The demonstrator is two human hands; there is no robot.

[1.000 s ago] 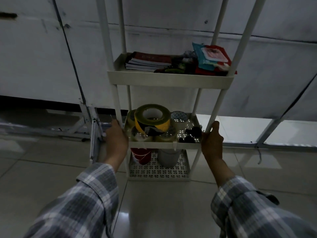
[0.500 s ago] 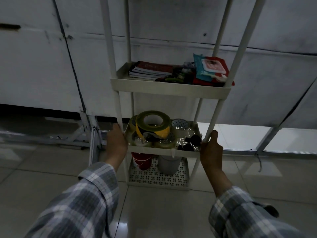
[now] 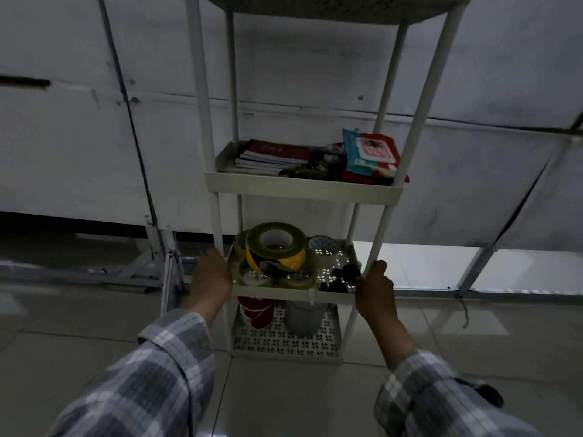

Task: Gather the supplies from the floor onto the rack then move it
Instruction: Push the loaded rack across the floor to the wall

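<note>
Two hands clamp the white rack [image 3: 303, 189] on the tiled floor [image 3: 284, 402]: left hand [image 3: 211, 279] curled round its front-left post, right hand [image 3: 375, 288] round the front-right; between them, about four tape rolls [image 3: 276, 247]; above, one book stack [image 3: 271, 156], one wipes pack [image 3: 372, 151]; below, two cups [image 3: 255, 310].

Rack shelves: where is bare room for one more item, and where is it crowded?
Bare: front strip of the bottom shelf, before red cup and grey cup. Crowded: tape rolls on the middle shelf, notebooks and packets above.
</note>
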